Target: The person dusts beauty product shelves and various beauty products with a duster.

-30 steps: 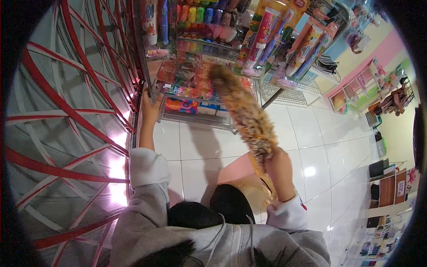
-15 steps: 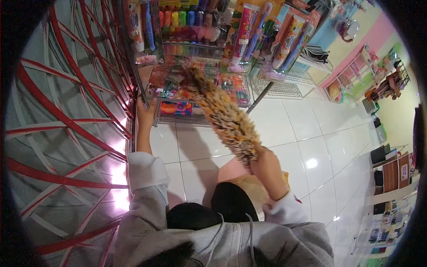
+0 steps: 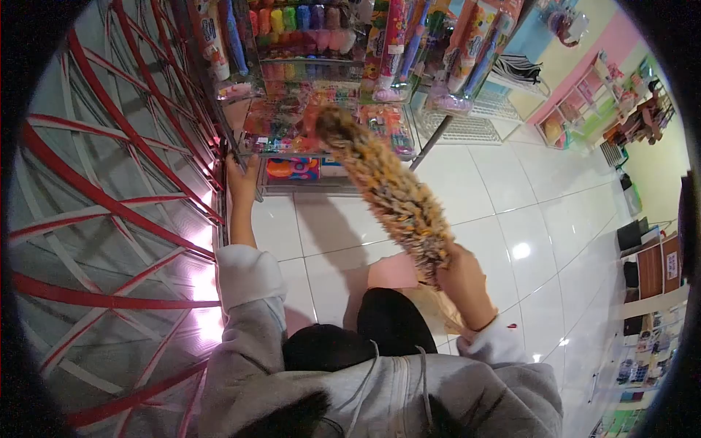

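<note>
My right hand (image 3: 461, 281) grips the handle end of a long fluffy orange-and-brown duster (image 3: 387, 188). The duster slants up and left, and its tip rests against packets on a low wire display rack (image 3: 321, 120). My left hand (image 3: 241, 181) holds the rack's lower left corner post, with the grey sleeve pulled back from the wrist. The rack carries rows of coloured bottles, tubes and packaged toys.
A glass wall with red and white stripes (image 3: 109, 204) runs along my left. White glossy floor tiles (image 3: 511, 197) spread to the right. More shelving with goods (image 3: 577, 117) stands at the far right, and a brown counter (image 3: 650, 270) sits at the right edge.
The duster tip swept left across the rack's packets and has swung back a little to the right. My left hand stayed on the rack's corner.
</note>
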Demonstrator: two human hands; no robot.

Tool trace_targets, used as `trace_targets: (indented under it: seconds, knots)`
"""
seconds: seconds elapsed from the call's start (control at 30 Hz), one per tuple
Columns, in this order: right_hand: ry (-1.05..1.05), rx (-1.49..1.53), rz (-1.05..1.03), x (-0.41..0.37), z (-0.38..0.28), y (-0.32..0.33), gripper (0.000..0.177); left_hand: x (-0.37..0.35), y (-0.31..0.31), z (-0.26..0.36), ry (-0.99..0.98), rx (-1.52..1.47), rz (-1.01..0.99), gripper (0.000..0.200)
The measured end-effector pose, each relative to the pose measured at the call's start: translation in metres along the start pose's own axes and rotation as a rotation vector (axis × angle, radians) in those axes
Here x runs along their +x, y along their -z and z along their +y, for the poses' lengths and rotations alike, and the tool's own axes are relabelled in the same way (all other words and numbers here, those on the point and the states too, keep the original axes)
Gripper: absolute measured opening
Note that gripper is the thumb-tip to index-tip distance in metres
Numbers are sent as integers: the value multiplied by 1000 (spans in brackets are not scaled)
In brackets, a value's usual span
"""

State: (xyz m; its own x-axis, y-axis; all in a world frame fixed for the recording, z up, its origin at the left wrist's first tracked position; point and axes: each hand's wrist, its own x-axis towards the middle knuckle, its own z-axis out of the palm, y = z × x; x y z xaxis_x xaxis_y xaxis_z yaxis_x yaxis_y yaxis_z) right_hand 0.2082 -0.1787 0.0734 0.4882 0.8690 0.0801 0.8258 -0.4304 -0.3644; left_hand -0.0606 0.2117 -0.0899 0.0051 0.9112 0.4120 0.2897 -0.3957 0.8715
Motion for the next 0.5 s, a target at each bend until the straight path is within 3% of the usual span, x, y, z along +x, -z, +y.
trace_targets:
  seconds: [0.1, 0.17, 0.4, 0.5]
  knots:
    - [-129, 73, 29, 0, 28, 10, 29, 4, 0, -3, 24, 62, 3, 84]
    - [-104, 63, 74, -8, 36, 5, 28, 2, -1, -3, 26, 46, 12, 83]
    - [132, 90, -174, -43, 21, 38, 37, -6, -3, 15, 62, 47, 22, 81]
    - [130, -12, -254, -40, 22, 32, 38, -4, -7, 5, 20, 41, 53, 80]
